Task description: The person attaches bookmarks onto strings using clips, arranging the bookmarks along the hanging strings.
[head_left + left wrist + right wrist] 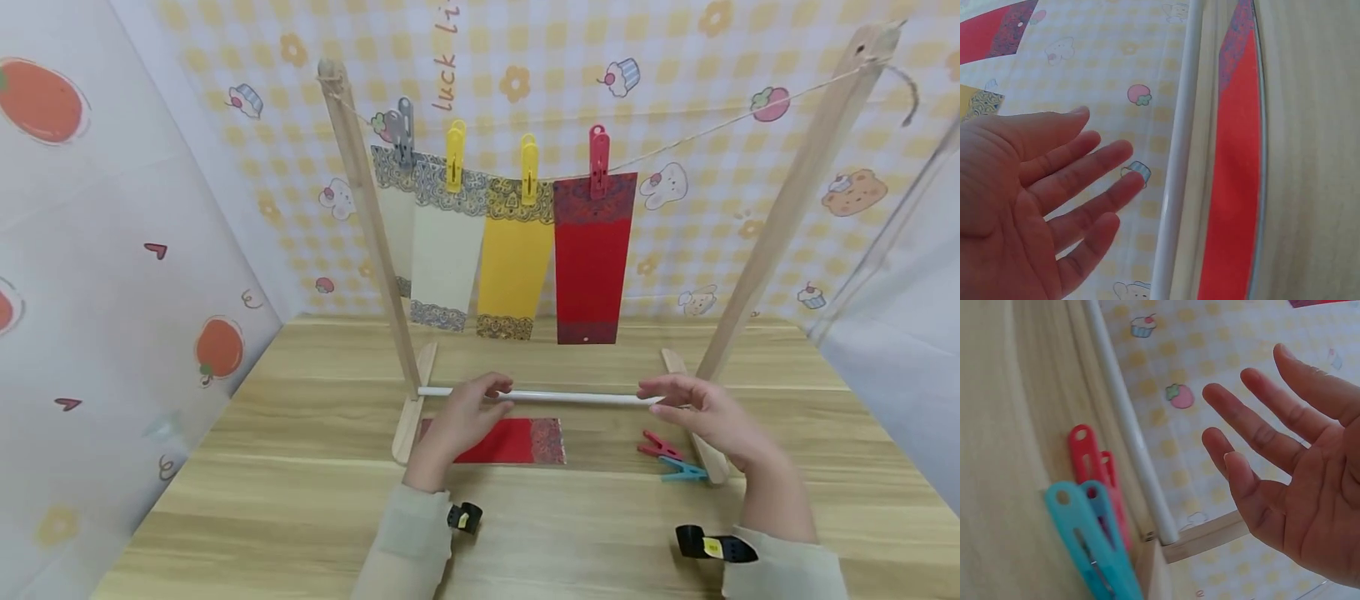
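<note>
My left hand (467, 419) is held above a red patterned card (506, 442) on the table, fingers loosely bent and holding nothing. In the left wrist view its palm and spread fingers show beside the white rod (1175, 169). The right hand (708, 412) hovers near the rod's right end, relaxed, nothing in its fingers. Below it lie a red clothespin (660, 446) and a blue clothespin (684, 470), close together. On the string above hang two whitish cards, a yellow card (516, 258) and a red card (592, 258), clipped by grey, yellow and red clothespins.
A wooden frame with a left post (371, 225) and a right post (795, 200) carries the string (697, 135). Its feet stand on the wood-grain table (300, 500). Printed cloth (517, 50) hangs behind, and white cloth stands at the left and right.
</note>
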Demonstrator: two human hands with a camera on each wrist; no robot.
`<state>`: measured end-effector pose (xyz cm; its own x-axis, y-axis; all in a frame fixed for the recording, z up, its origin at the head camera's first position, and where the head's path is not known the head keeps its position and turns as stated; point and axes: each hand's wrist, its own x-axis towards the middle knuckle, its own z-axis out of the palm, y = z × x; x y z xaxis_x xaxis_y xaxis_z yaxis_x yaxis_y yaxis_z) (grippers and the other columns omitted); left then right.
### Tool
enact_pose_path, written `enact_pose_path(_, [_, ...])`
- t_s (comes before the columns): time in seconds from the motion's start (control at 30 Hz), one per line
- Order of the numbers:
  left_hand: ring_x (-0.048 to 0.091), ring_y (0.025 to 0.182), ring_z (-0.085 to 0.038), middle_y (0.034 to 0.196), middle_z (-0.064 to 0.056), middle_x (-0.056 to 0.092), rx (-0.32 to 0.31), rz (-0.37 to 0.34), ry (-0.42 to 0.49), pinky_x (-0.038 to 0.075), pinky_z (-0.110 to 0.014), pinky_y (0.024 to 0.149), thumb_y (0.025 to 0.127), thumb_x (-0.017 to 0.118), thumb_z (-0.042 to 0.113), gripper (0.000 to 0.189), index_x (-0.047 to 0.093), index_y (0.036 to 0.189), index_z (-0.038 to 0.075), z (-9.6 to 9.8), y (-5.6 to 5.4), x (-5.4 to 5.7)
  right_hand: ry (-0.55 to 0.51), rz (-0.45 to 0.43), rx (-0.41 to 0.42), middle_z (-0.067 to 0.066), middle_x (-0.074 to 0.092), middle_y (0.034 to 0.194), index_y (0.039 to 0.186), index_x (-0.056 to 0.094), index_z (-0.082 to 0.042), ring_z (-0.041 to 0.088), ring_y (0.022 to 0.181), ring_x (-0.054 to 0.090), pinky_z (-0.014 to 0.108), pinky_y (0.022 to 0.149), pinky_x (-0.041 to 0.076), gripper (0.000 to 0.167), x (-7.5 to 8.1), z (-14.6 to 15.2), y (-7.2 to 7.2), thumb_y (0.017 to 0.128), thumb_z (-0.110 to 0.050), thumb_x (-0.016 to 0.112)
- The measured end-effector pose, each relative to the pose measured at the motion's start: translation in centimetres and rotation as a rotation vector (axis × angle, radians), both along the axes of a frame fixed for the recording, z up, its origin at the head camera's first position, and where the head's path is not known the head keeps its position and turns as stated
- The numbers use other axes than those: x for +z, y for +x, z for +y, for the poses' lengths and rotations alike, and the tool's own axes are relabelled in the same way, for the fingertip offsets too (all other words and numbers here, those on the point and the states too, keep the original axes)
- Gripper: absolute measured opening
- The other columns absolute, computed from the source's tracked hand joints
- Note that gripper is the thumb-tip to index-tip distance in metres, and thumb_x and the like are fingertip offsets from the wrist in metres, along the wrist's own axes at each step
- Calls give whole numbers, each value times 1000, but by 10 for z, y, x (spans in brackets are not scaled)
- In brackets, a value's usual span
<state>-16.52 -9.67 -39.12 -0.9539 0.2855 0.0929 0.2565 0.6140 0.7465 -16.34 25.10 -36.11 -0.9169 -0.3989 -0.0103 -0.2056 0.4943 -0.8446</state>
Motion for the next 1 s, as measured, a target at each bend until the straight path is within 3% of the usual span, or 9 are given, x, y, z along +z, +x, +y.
enact_pose_path(0.27, [62, 119, -31, 128, -13, 66, -3, -48, -63, 49, -49, 102, 94, 67, 12, 42, 58, 134, 2, -3, 2, -2, 65, -55, 62, 22, 62, 127, 129, 61, 0, 10, 102, 60, 33, 85, 49, 38, -13, 2, -2, 97, -20, 63])
enact_pose_path(0.4, [58, 124, -32, 134, -14, 62, 1, -58, -98, 47, -49, 106, 93, 69, 12, 46, 56, 136, 3, -4, 3, -7, 63, -125, 117, 26, 62, 128, 128, 60, 4, 17, 103, 64, 30, 83, 52, 39, -16, 3, -4, 97, -19, 64])
enact_pose_path(0.57, [53, 130, -34, 137, -15, 60, 20, -106, -145, 44, -50, 109, 90, 74, 15, 50, 58, 135, 3, -6, 6, -14, 63, -214, 169, 26, 67, 121, 124, 61, 9, 9, 97, 66, 22, 78, 53, 39, -22, 5, -4, 95, -17, 66])
enact_pose_path(0.73, [50, 131, -36, 134, -15, 61, 5, -124, -194, 42, -50, 111, 87, 76, 14, 50, 59, 133, 3, -9, 8, -18, 62, -216, 225, 25, 70, 114, 117, 64, 13, -3, 95, 64, 18, 80, 52, 36, -27, 7, -4, 94, -13, 67])
enact_pose_path(1.0, [52, 124, -32, 129, -12, 62, -46, -123, -248, 44, -50, 107, 82, 81, 13, 52, 62, 130, 3, -13, 11, -15, 186, -161, 227, 16, 67, 112, 109, 72, 2, 17, 101, 58, 23, 79, 49, 25, -25, 7, -5, 89, -14, 72])
